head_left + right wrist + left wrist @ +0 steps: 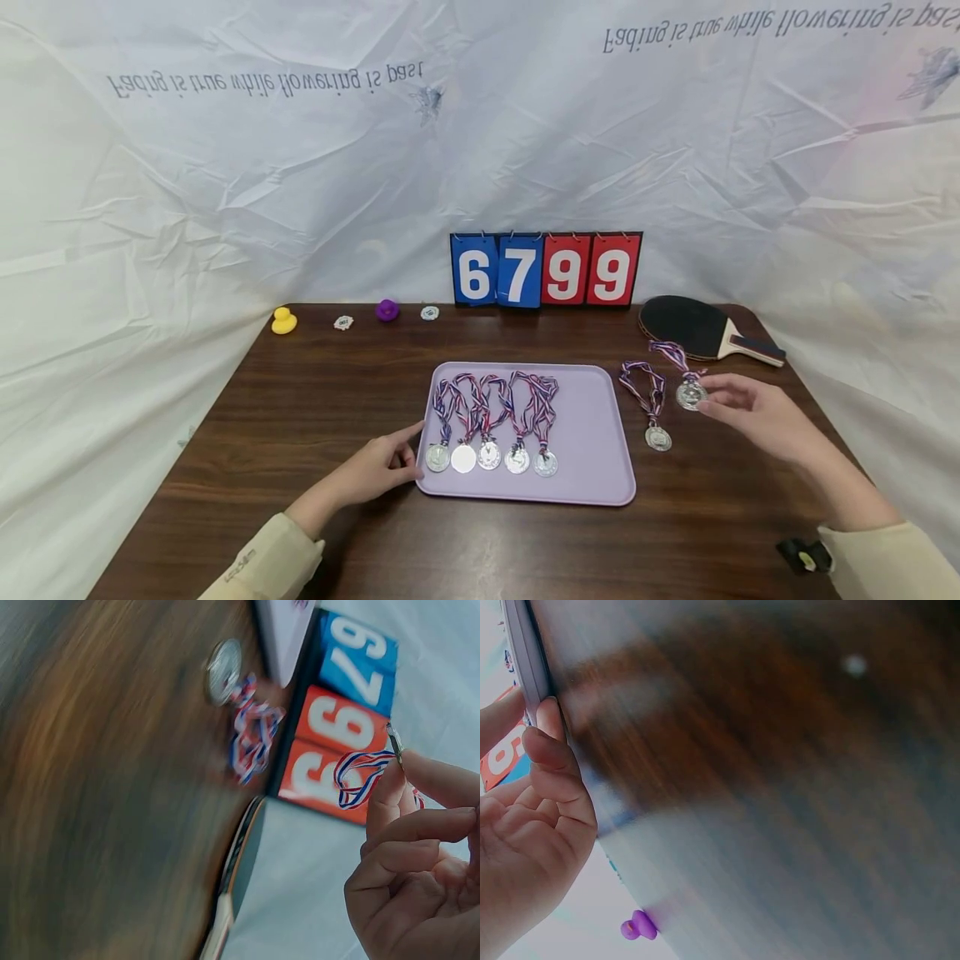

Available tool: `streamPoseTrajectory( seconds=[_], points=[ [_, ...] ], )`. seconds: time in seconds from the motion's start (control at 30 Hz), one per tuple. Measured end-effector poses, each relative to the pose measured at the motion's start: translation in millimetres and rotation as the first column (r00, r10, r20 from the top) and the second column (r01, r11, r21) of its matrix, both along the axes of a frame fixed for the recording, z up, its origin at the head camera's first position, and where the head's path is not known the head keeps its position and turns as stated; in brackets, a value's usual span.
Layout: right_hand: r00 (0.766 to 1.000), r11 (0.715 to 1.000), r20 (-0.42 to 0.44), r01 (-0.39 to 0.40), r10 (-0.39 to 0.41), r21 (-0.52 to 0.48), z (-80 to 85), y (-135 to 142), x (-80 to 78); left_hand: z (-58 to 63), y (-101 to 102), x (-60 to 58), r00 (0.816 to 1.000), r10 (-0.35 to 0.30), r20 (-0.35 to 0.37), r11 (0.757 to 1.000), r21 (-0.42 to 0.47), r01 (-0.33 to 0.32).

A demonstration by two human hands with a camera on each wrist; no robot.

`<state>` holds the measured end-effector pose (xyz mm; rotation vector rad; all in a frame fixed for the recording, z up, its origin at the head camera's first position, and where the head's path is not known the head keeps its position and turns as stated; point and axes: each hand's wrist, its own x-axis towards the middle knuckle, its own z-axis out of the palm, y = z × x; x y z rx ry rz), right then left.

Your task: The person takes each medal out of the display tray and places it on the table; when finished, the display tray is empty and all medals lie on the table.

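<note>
A lilac tray [592,450] lies on the table with several silver medals in a row, their striped ribbons [487,400] stretched toward the back. My left hand [382,467] is at the tray's left edge; in the left wrist view, thumb and fingers [551,720] pinch its rim. My right hand [757,412] holds a silver medal [691,395] above the table, right of the tray. The right wrist view shows that medal [395,741] edge-on between thumb and fingertips, its ribbon [360,780] hanging loose. Another medal [658,438] lies on the table between tray and right hand.
A black table tennis bat [682,325] rests at the back right. A flip scoreboard [547,271] reading 67 and 99 stands at the back edge. Farther left sit a purple duck [387,311], a yellow duck [283,321] and two small white tokens [343,322]. White cloth hangs behind the table.
</note>
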<state>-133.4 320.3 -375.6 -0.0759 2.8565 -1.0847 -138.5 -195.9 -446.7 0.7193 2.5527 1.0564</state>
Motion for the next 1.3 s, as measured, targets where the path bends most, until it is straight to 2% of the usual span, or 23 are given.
streamPoseTrajectory(
  seconds=[0.43, 0.67, 0.87, 1.07, 1.3],
  points=[
    [0.999, 0.994, 0.004, 0.039, -0.040, 0.100, -23.6, 35.7, -8.6, -1.1, -0.5, -1.2, 1.000, -0.001, 0.017, 1.000, -0.012, 0.001],
    [0.991, 0.993, 0.111, 0.058, -0.070, 0.104, -38.1, 38.8, -10.4, -1.1, -0.6, -1.7, 1.000, -0.002, 0.015, 1.000, -0.010, 0.002],
    [0.980, 0.994, 0.189, 0.046, -0.064, 0.101, -49.9, 40.1, -11.1, -1.3, -0.6, -0.9, 1.000, -0.001, 0.020, 1.000, -0.009, 0.001],
    [0.980, 0.990, 0.197, 0.011, -0.039, 0.140, -59.0, 38.9, -9.0, -1.6, -1.3, -0.4, 1.000, -0.002, 0.005, 1.000, 0.002, 0.002],
    [0.977, 0.986, 0.203, 0.030, -0.063, 0.162, -63.7, 38.2, -7.9, -2.1, -1.5, -0.9, 1.000, 0.002, 0.007, 1.000, -0.001, -0.002]
  ],
)
